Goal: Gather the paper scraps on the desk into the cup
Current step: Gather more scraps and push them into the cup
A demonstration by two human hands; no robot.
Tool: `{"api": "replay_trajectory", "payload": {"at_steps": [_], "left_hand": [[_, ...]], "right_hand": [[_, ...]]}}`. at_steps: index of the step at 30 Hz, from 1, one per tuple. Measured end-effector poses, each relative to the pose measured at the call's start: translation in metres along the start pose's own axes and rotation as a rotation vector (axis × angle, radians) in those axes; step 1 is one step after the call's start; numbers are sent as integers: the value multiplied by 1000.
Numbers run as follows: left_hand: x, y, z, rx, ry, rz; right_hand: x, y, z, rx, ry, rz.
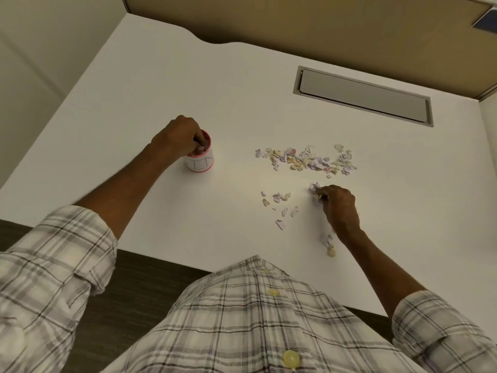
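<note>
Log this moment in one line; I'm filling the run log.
left hand: fingers in cup | right hand: pinching scraps | pile: on desk

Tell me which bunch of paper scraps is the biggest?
The long row of scraps farthest from the person, beyond the right hand. It holds far more pieces than the small scatter nearer the desk edge.

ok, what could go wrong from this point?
1. The left hand has its fingers inside the small cup; pulling out could tip it and spill the paper already in it.
2. The right hand pinches scraps far from the cup; loose bits could drop in transit.
3. Scraps near the desk edge, close by the right wrist, may get brushed off.
</note>
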State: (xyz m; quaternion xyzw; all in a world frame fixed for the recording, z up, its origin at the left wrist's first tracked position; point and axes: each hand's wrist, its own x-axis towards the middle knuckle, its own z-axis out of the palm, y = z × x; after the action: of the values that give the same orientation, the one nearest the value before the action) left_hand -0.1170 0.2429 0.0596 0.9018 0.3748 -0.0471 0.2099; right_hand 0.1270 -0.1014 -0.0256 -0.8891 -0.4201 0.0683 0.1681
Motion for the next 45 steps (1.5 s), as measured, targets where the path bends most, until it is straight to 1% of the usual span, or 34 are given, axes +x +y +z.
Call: {"api": "replay_trajectory", "payload": {"at_steps": [4, 8, 10, 13, 17, 21, 28, 33, 37, 41, 45], "left_hand": [[-6, -12, -4, -109, 91, -30], [-15, -16, 2, -204, 182, -48], [-20, -17, 7, -253, 215, -44], [-27, -18, 14, -293, 277, -19], [-35, -20, 20, -324, 351, -30], [-38, -21, 24, -368, 373, -21], [-40, -24, 21, -461, 402, -76], [-41, -25, 22, -492, 408, -66], [-38, -26, 22, -492, 394, -88], [-37, -26, 22, -485, 383, -72], [-36, -26, 19, -443, 382, -61]], "right_hand": [[10, -31, 0, 167, -9, 73], [28, -79, -4, 465, -63, 145], [40, -108, -7, 546, -74, 106], [56, -158, -12, 643, -100, -6], [75, -214, -12, 733, -159, -109], [92, -256, -2, 649, -182, -203], [111, -293, 20, 507, -225, -201], [115, -300, 25, 461, -244, -219], [113, -295, 26, 466, -204, -184], [111, -290, 24, 440, -165, -240], [113, -285, 19, 423, -227, -263]]}}
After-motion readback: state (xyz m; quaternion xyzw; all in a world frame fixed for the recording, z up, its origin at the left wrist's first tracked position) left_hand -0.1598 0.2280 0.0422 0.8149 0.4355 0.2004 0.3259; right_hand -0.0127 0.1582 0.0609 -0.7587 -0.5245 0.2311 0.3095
